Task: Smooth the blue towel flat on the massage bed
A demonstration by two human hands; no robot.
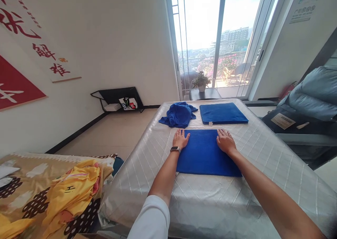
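Three blue towels on the worktop (263, 151): one done, one underway, one waiting.
Folded towel (222, 113) lies finished; left hand (180, 138) and right hand (224, 140) press middle towel (205, 154), fingers flat, gripping nothing; crumpled towel (179, 114) remains.

A home room: bedding (52, 193), balcony door (218, 39) (city beyond), potted plant (201, 81).

Three blue towels (206, 153), two hands (180, 139)

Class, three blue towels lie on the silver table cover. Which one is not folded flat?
The crumpled towel, at the far left beside the folded towel. It sits bunched in a heap, while the near towel under the left hand and right hand lies flat.
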